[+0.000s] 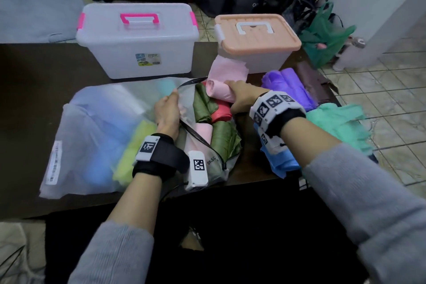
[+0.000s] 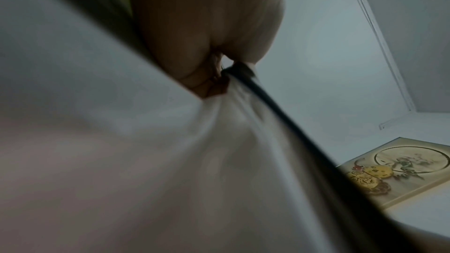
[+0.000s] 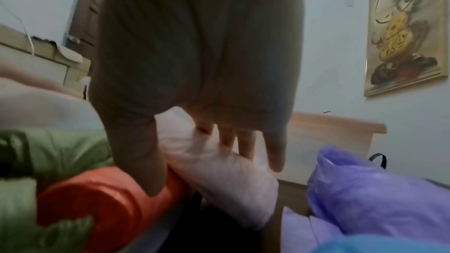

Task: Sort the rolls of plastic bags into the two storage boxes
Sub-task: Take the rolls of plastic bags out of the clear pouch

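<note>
Left hand [image 1: 166,114]: pinches the dark rim of the frosted bag [image 1: 92,136], holding its mouth open
Right hand [image 1: 242,97]: fingers and thumb curled round a pink roll [image 1: 219,90], at the bag mouth
Other rolls: green, red, pink inside the mouth; purple roll [image 1: 290,87] at 3 o'clock on the tabletop [image 1: 34,71]
Clear box [image 1: 138,39]: 12 o'clock, lid on
Peach box [image 1: 255,41]: 1 o'clock, lid on
Risk: loose pink tail may unroll or snag; closed lids block drop-off

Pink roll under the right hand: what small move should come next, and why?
Probably lift the pink roll clear of the zip bag, which the left hand holds open. The right hand already holds it, and both storage boxes are lidded.
</note>
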Available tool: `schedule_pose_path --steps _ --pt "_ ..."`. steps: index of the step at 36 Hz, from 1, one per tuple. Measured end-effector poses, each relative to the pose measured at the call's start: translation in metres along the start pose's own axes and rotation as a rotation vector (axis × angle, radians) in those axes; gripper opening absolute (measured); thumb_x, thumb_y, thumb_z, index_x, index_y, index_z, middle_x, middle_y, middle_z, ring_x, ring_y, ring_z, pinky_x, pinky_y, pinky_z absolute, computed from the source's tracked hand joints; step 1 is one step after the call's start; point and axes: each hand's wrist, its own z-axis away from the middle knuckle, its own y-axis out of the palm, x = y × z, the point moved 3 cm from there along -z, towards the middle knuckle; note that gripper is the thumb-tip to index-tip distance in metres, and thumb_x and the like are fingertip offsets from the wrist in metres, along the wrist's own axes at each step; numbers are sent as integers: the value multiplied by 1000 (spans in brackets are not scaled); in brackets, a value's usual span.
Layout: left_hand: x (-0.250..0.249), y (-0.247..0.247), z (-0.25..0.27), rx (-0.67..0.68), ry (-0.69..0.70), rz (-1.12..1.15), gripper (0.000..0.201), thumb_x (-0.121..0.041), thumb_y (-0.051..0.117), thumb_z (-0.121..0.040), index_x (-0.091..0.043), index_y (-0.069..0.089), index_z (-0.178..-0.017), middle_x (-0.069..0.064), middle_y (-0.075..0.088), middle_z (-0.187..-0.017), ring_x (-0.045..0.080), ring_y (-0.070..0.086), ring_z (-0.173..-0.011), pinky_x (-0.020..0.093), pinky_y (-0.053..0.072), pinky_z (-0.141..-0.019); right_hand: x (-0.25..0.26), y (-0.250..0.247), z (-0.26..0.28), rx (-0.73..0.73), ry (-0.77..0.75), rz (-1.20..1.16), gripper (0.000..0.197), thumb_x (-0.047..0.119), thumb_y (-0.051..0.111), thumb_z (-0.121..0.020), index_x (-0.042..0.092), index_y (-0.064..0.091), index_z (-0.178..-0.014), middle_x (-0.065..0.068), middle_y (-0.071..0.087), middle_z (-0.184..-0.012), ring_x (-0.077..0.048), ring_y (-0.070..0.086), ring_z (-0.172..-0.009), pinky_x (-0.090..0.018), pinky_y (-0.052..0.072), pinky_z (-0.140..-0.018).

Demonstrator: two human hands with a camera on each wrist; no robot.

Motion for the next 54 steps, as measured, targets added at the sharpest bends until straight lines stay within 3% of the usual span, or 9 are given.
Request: schedule_pose_path --steps 8,14,18,24,30,35,39,44,54 --pt "3 -2 -6 -38 38 -51 31 -22 53 -95 -15 46 -65 0 39 -57 9 44 -42 27 36 -54 -9 7 -16 -172 9 -155 65 14 64 -75 15 35 -133 -14 55 -122 -34 54 -112 -41 42 -98" --pt "7 -6 -10 -42 41 -71 28 -38 57 -75 -18 45 -59 9 46 -68 21 47 -71 36 37 -67 -11 -1 -5 -97 -70 -234 26 37 63 -76 16 49 -81 -10 51 -97 -28 48 -92 -28 33 -66" --pt "9 -6 -14 -36 34 -55 27 -42 58 -68 -18 47 -60 11 48 -74 22 48 -73 36 37 -68 -14 14 -14 -61 14 -300 73 59 62 -68 12 52 -123 -13 35 -137 -34 34 -126 -37 32 -104" --pt "11 -7 -16 -44 51 -41 30 -37 58 -76 -20 43 -57 5 43 -65 22 44 -72 36 35 -67 -14 22 -22 -99 25 -560 107 53 72 -74 13 6 -150 -12 29 -150 -27 35 -135 -39 28 -113" --pt "13 -7 -20 -20 53 -33 28 -40 57 -75 -18 46 -61 10 47 -75 22 46 -74 35 37 -68 -18 20 -27 -88 38 -453 61 58 61 -81 7 59 -113 -6 61 -106 -25 60 -101 -26 39 -78" --pt "15 -7 -23 -3 47 -30 26 -39 57 -74 -17 51 -63 9 49 -72 22 48 -74 37 38 -67 -36 17 -24 -173 149 -389 71 61 55 -84 3 54 -125 -14 59 -123 -31 57 -109 -27 41 -82" --pt "15 -7 -24 -3 46 -15 26 -42 57 -69 -17 50 -63 9 49 -73 22 47 -74 36 38 -68 -56 9 -17 -342 350 -330 74 65 51 -84 1 52 -122 -20 54 -127 -38 48 -119 -48 37 -101" --pt "16 -7 -22 -9 57 -24 26 -40 56 -72 -19 47 -61 6 46 -67 22 45 -72 36 36 -67 -64 3 -7 -417 542 -80 79 67 45 -85 4 48 -132 -19 29 -146 -34 24 -135 -45 26 -105" --pt "15 -7 -21 2 37 -22 27 -43 57 -68 -17 53 -66 10 51 -74 22 49 -75 37 39 -70 -58 3 -12 -455 517 -180 78 46 70 -79 2 34 -133 -18 36 -138 -38 51 -116 -41 44 -88"
